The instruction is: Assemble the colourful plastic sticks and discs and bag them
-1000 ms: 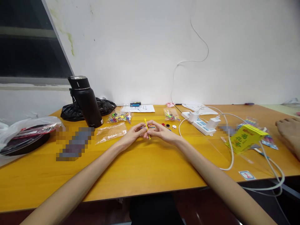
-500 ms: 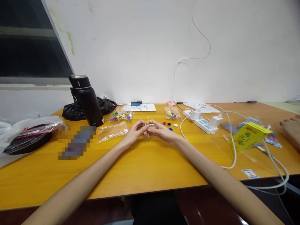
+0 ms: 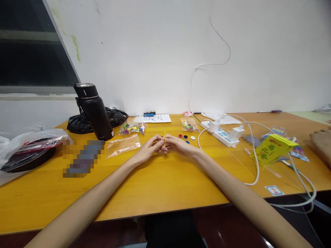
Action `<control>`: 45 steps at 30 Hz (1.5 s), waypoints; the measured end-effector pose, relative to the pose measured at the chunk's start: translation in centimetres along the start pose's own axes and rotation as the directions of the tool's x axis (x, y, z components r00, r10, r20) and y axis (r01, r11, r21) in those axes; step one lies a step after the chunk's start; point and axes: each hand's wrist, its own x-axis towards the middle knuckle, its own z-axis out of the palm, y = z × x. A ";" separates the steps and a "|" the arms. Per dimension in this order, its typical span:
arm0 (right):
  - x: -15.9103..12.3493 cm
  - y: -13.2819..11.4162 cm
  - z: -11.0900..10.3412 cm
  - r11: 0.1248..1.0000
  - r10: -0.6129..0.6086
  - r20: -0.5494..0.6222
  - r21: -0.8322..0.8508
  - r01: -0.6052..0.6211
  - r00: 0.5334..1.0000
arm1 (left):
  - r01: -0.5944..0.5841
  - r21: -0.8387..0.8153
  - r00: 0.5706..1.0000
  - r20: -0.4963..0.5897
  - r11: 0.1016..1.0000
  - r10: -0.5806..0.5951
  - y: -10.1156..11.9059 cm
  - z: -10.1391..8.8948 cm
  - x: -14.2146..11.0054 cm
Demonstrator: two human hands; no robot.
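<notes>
My left hand [image 3: 151,146] and my right hand [image 3: 178,144] meet over the middle of the table. Between their pinched fingertips stands a thin yellow plastic piece [image 3: 164,135], roughly upright; its lower part is hidden by the fingers. Just beyond my right hand lie small round pieces: a red one [image 3: 180,136], a black one [image 3: 185,137], a white one [image 3: 192,138] and a blue one [image 3: 187,142], partly covered by the hand. A flat clear plastic bag [image 3: 123,146] lies left of my left hand.
Bags of small coloured parts [image 3: 133,128] [image 3: 189,124] lie farther back. A black bottle [image 3: 95,115] stands left. To the right are a power strip [image 3: 224,136] with white cables and a yellow box [image 3: 272,150]. Another person's hand [image 3: 320,143] rests at the far right.
The yellow piece has turned slightly between my fingertips. A striped coloured bit that showed behind my right fingers is now out of sight. The view has shifted a little.
</notes>
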 end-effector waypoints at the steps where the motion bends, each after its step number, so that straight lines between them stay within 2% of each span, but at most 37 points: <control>1: 0.0 0.0 -0.1 1.000 0.003 0.008 -0.002 -0.003 1.000 | -0.002 0.002 1.000 0.011 1.000 0.002 0.0 0.0 -0.1; 6: -0.3 -0.1 -0.1 0.999 0.045 0.015 -0.009 -0.044 0.999 | -0.003 0.017 0.999 0.044 1.000 0.003 0.1 -0.1 -0.4; 11: -0.2 -0.5 0.1 1.000 -0.018 -0.136 0.019 0.021 0.991 | 0.002 0.024 1.000 0.009 1.000 -0.002 0.1 -0.3 -0.4; 14: 0.0 -0.5 0.1 0.999 -0.044 -0.192 0.000 0.045 0.980 | 0.047 -0.074 0.999 -0.007 0.996 -0.047 -0.2 -0.2 -0.1; 17: 0.2 -0.2 -0.1 0.998 -0.050 -0.191 -0.034 0.045 0.980 | 0.073 -0.187 0.995 -0.052 0.980 -0.084 -0.8 -0.2 0.2; 20: 0.3 0.0 -0.4 0.995 -0.080 -0.190 -0.066 0.068 0.978 | 0.073 -0.233 0.991 -0.096 0.970 -0.098 -1.0 -0.4 0.3; 23: 0.1 -0.2 -0.3 0.987 -0.113 -0.209 -0.134 0.086 0.971 | 0.115 -0.263 0.985 -0.094 0.958 -0.144 -0.8 -0.5 0.3; 28: -0.4 -0.8 0.5 0.962 -0.144 -0.211 -0.260 0.086 0.967 | 0.168 -0.223 0.977 -0.091 0.960 -0.192 0.1 -0.3 0.3; 32: -0.5 -0.9 0.7 0.939 -0.164 -0.182 -0.331 0.096 0.969 | 0.140 -0.172 0.982 -0.102 0.975 -0.159 0.2 -0.3 0.3; 35: -0.4 -0.9 0.1 0.928 -0.181 -0.207 -0.361 0.097 0.961 | 0.101 -0.157 0.977 -0.170 0.983 -0.127 0.1 -0.6 0.4; 37: -0.4 -1.1 -0.5 0.904 -0.228 -0.257 -0.415 0.106 0.939 | 0.067 -0.152 0.964 -0.244 0.986 -0.103 0.1 -0.9 0.5; 40: -0.4 -1.3 -1.3 0.824 -0.364 -0.320 -0.548 0.143 0.874 | 0.030 -0.138 0.941 -0.331 0.990 -0.074 0.1 -1.2 0.6; 45: -0.9 -1.9 -1.5 0.676 -0.541 -0.339 -0.719 0.158 0.770 | 0.009 -0.064 0.919 -0.394 0.998 -0.034 -0.3 -1.7 0.7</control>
